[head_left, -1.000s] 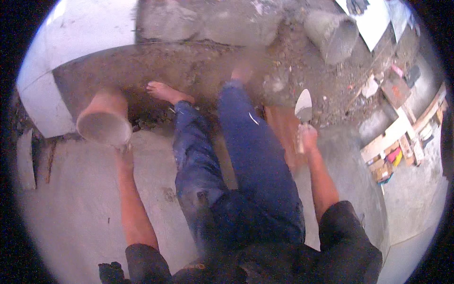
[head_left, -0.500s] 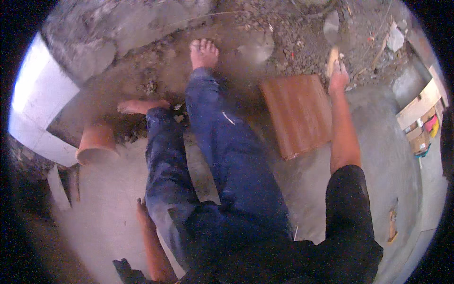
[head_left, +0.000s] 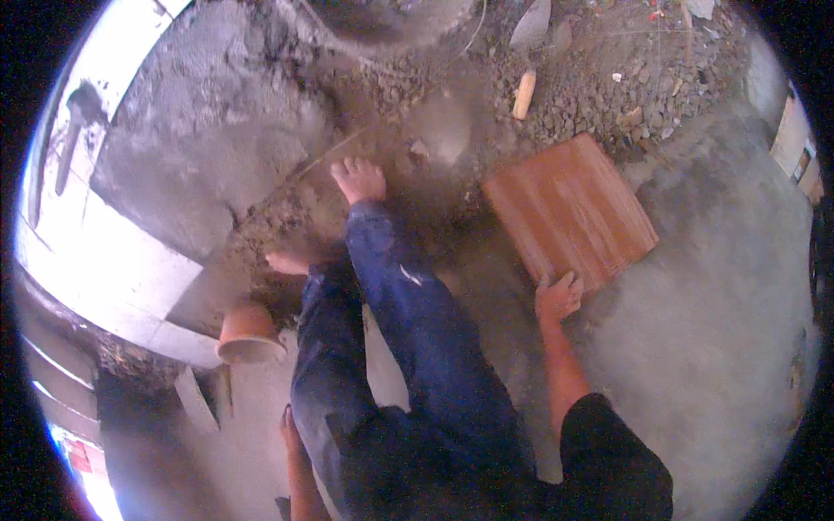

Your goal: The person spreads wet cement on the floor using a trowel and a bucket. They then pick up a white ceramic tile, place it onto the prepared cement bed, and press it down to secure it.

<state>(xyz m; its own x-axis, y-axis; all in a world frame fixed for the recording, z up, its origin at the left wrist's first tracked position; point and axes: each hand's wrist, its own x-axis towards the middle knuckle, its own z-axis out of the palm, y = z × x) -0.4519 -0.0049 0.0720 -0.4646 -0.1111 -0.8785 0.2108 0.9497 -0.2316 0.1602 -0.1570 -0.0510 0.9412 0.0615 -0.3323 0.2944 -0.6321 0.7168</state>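
My right hand [head_left: 559, 297] is at the near edge of a square reddish-brown tile [head_left: 573, 208], its fingers bent over that edge. The tile lies right of my legs, where the dirt meets the grey cement. Beyond its far edge lies a trowel, its wooden handle [head_left: 525, 95] toward me and its grey blade [head_left: 532, 23] pointing away. Down beside my left thigh is my left hand [head_left: 290, 423], low over the cement. Its fingers are mostly hidden, so what they do is unclear.
White tiles [head_left: 143, 282] run along the left, with a dirty mallet-like tool [head_left: 76, 130] on them. An orange-brown pot [head_left: 248, 334] lies on its side near my left foot. Rubble [head_left: 599, 95] and wet mortar [head_left: 234, 104] spread ahead. Grey cement [head_left: 704, 347] extends at the right.
My right hand has let go of the trowel's wooden handle, leaving it on the rubble, and has come back toward me to the tile's near edge. The view has turned leftward.
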